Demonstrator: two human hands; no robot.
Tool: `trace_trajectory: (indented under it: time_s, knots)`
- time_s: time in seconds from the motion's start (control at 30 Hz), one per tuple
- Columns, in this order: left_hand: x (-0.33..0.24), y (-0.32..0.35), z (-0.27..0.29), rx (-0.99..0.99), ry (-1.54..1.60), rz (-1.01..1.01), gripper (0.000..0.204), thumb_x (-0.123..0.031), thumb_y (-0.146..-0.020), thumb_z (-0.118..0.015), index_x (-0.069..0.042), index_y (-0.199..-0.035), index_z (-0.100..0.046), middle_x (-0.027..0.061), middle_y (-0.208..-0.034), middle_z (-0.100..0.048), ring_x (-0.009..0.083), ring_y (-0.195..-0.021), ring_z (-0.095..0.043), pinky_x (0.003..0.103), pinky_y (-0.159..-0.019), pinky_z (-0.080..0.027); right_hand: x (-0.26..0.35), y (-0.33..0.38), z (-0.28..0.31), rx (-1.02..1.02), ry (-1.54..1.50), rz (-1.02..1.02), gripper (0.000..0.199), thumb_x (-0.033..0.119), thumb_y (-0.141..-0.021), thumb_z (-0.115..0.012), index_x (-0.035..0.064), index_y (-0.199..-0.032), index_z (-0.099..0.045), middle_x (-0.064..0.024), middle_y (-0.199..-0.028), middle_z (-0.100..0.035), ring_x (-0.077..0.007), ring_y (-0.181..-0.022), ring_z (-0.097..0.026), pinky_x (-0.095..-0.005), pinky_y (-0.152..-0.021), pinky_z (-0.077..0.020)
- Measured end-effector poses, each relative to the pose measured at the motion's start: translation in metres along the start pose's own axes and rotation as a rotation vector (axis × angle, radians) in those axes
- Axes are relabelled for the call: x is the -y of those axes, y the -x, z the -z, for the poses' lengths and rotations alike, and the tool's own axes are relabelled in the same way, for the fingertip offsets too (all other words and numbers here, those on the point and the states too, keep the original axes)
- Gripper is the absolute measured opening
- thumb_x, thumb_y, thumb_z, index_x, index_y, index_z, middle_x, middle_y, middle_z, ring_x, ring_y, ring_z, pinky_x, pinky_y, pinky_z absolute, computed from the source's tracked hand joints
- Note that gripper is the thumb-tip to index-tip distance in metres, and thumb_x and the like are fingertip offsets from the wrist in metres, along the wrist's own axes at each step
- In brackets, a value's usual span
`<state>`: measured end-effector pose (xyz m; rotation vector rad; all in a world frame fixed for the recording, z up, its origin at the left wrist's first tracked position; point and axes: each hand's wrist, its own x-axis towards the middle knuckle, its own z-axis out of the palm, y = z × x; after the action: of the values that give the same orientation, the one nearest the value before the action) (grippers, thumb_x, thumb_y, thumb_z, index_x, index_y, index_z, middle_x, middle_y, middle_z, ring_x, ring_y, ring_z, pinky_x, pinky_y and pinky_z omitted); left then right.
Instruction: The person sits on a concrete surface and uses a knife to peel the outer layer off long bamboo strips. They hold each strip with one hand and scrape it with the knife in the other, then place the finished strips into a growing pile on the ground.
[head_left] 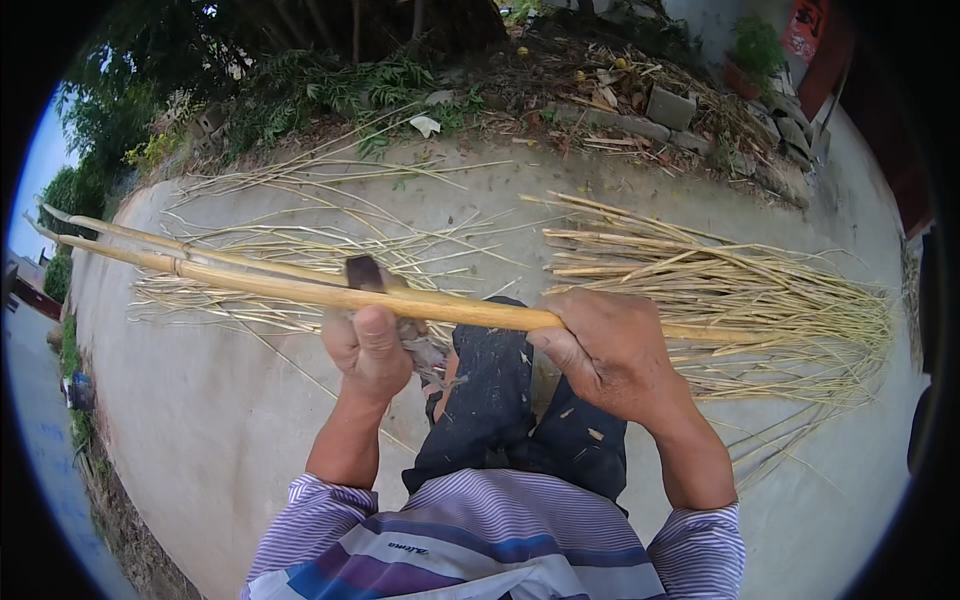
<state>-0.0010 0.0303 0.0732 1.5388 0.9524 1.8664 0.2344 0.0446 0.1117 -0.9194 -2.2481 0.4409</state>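
Note:
A long, smooth, yellow wooden pole (455, 308) lies crosswise in front of me, its left part split into two prongs like a fork. My right hand (605, 350) is wrapped round the pole right of its middle, thumb along the near side. My left hand (368, 352) is closed beneath the pole, its thumb pointing up against it. A dark, flat-ended piece (366, 272) sticks up past the pole above that hand, and a crumpled greyish rag (428, 358) hangs beside its fingers. The fingers partly hide both, so how they join is unclear.
Thin, peeled-looking stalks (720, 300) form a thick pile on the concrete (200, 440) at right. More loose stalks (310, 250) lie scattered beyond my left hand. Behind them runs a bed edge with concrete blocks (670, 108), dry litter and plants (330, 85).

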Motion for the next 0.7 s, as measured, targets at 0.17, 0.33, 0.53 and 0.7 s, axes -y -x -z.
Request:
trace_trajectory:
  time_s: [0.17,0.33,0.53,0.7]
  knots:
    - [0.01,-0.003,0.001,0.22,-0.3,-0.067,0.058,-0.056,-0.096,-0.05,0.002,-0.092,-0.061,0.0023,-0.067,-0.053,0.013,-0.059,-0.05,0.028,-0.053,-0.04,0.0,-0.003,-0.003,-0.052,-0.066,0.037,0.019,0.025,-0.089,-0.066,0.0067,-0.091,-0.061,-0.0121,-0.074,-0.06,-0.0314,-0.065,-0.061,-0.0409,-0.054,-0.0456]
    - [-0.004,0.004,-0.003,0.143,-0.147,-0.105,0.062,-0.061,-0.097,-0.041,-0.002,-0.079,-0.051,0.0069,-0.066,-0.053,0.013,-0.056,-0.051,0.025,-0.05,-0.041,0.006,-0.006,0.006,0.025,-0.022,0.094,0.024,0.026,-0.09,-0.065,0.006,-0.083,-0.054,-0.0114,-0.069,-0.059,-0.0323,-0.059,-0.059,-0.0415,-0.051,-0.0448]
    - [0.01,0.012,-0.013,0.252,-0.112,-0.112,0.047,-0.045,-0.097,-0.053,0.001,-0.089,-0.053,0.0056,-0.074,-0.053,0.0141,-0.064,-0.051,0.028,-0.054,-0.04,0.015,-0.008,-0.006,0.026,0.017,0.07,0.029,0.029,-0.09,-0.064,0.0045,-0.08,-0.052,-0.0125,-0.065,-0.058,-0.0335,-0.055,-0.058,-0.0422,-0.047,-0.044]
    - [0.012,0.026,-0.03,0.149,0.036,-0.153,0.048,-0.047,-0.096,-0.055,-0.001,-0.082,-0.055,0.0043,-0.072,-0.052,0.0148,-0.06,-0.049,0.029,-0.054,-0.039,0.023,-0.008,-0.011,0.077,-0.006,0.098,0.028,0.027,-0.09,-0.063,0.0037,-0.082,-0.051,-0.0134,-0.066,-0.059,-0.0338,-0.056,-0.06,-0.0419,-0.047,-0.0449]
